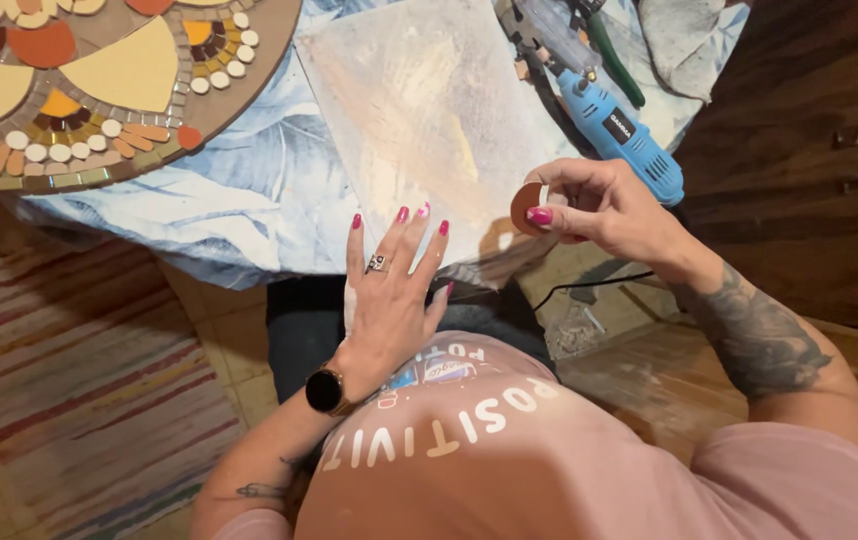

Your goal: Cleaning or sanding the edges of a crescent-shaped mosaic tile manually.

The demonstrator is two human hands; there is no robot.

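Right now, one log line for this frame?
left hand: open, flat on dusty board edge | right hand: fingers pinch brown rounded tile piece | blue rotary tool: lying behind | round mosaic: far left

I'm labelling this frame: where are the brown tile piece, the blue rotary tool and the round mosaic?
brown tile piece (524, 207), head view, its curved face.
blue rotary tool (617, 133), head view, middle of its body.
round mosaic (214, 105), head view, bare brown rim.
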